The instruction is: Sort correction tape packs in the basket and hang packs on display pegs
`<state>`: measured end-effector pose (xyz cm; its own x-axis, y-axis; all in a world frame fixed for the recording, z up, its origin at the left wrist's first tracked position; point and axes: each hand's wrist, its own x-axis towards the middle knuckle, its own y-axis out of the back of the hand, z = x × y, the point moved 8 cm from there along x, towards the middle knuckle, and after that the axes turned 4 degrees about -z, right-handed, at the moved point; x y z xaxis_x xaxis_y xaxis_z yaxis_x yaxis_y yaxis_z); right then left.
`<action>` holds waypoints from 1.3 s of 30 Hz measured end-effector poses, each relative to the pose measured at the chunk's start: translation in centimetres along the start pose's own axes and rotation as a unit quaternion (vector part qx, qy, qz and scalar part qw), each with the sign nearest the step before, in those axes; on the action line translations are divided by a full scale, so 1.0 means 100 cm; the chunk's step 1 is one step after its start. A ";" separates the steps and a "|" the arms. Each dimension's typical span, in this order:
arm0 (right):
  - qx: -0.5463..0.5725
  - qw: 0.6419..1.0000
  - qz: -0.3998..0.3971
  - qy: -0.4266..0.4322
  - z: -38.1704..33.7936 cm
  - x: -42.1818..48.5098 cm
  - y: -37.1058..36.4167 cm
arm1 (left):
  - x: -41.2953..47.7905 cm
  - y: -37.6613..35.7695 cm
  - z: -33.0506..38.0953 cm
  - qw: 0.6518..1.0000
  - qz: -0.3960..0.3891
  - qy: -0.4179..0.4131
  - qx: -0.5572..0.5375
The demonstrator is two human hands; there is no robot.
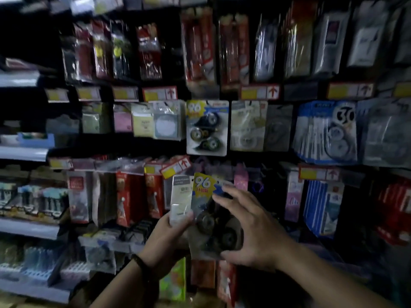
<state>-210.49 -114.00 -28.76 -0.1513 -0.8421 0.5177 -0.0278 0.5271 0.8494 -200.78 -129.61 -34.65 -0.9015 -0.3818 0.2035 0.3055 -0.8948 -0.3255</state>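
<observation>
My left grip [169,236] curled round cream pack [181,196], lower centre of frame. Right grip [251,223] pinches 96 pack [203,185] beside it, thumb under, fingertips on top edge. Matching pack [206,127] hangs mid-frame.

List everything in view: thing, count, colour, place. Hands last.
held "96" correction tape pack: one, yellow and blue card, in front of the lower pegs
slim white pack: one, white, left of the held pack
hanging "96" pack: one visible, yellow and blue, middle-row peg
"30" pack: one visible, blue, middle row, right
red packs: several, top row
price tags: several, yellow with red arrows, under the rows
wristband: one, dark, left wrist
left hand: grips the slim white pack
right hand: grips the held pack's top and bottom edges
</observation>
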 end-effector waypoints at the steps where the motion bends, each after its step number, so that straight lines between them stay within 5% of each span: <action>1: -0.016 1.000 0.019 0.009 0.000 0.012 0.011 | 0.005 0.004 0.013 1.000 0.012 -0.005 0.006; 12: -0.261 0.964 0.058 0.018 0.012 0.147 0.079 | 0.029 0.068 0.147 0.948 0.217 -0.222 0.067; 32: -0.362 0.928 0.039 -0.083 0.034 0.221 0.075 | 0.067 0.061 0.164 0.966 0.130 -0.211 0.076; 39: -0.246 0.965 0.073 -0.054 0.027 0.206 0.078 | 0.082 0.040 0.148 0.977 0.113 -0.179 0.034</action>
<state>-216.50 -126.94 -11.72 -0.2202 -0.7319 0.6449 0.4696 0.4999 0.7277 -202.46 -139.77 -20.66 -0.6476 -0.6163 0.4481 0.5145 -0.7874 -0.3395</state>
